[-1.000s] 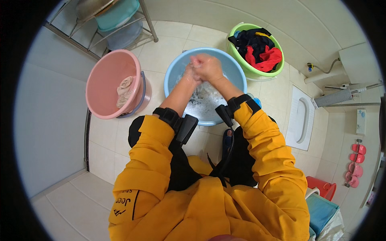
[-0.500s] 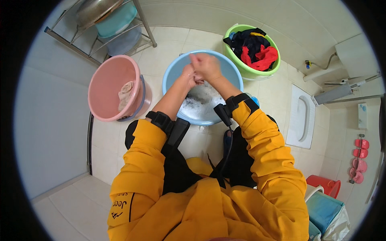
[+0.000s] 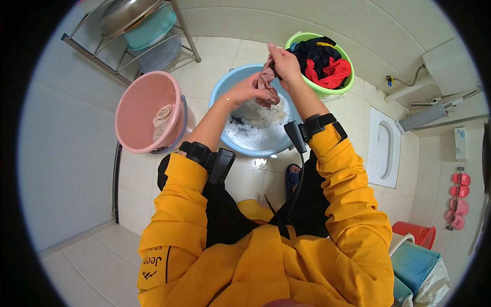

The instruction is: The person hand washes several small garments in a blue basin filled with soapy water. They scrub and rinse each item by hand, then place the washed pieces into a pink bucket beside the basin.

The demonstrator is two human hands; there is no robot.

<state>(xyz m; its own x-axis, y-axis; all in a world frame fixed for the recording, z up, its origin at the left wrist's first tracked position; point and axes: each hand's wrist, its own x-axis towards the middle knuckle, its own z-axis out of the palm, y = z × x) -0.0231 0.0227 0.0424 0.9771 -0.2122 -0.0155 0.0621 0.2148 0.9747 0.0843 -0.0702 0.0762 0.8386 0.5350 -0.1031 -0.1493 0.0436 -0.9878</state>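
Over a blue basin (image 3: 216, 88) of sudsy grey water (image 3: 258, 134), I hold up a small, crumpled dusty-pink cloth (image 3: 266, 88), which may be a sock. My left hand (image 3: 242, 93) pinches its lower left side, thumb pointing right. Gripping its upper right part is my right hand (image 3: 287, 66), thumb raised; its fingertips are partly hidden. The cloth's lower end hangs above the foam, where dark specks float on the left. Left of the basin, a pink bucket (image 3: 129, 110) holds a pale pink cloth (image 3: 162, 123).
A green tub (image 3: 348, 59) piled with dark and red clothes (image 3: 330, 73) stands behind the basin's right side. A metal rack (image 3: 97, 56) with basins is at far left. On the right are a squat toilet (image 3: 383, 146), a red bucket (image 3: 422, 235) and wall-hung pink slippers (image 3: 459, 207).
My hands were pressed together, blurred, over the basin. Now they are apart, the right one moved right and farther away, with the dusty-pink cloth spread between them. The basin looks slightly shifted.
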